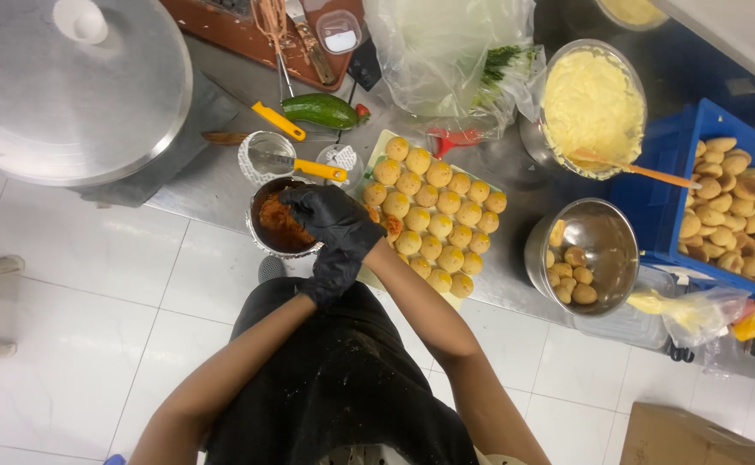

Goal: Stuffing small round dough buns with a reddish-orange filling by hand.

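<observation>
while the right hand in its black glove curls over the near rim of the small steel bowl of reddish filling, fingers bent with nothing clearly pinched, the left hand hangs just below, gloved, its grip hidden, and the tray of round buns lies immediately to the right.

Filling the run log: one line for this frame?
right hand: gloved, fingers in sauce bowl | left hand: gloved, under right wrist | tray of buns: beside bowl | grip: unclear
</observation>
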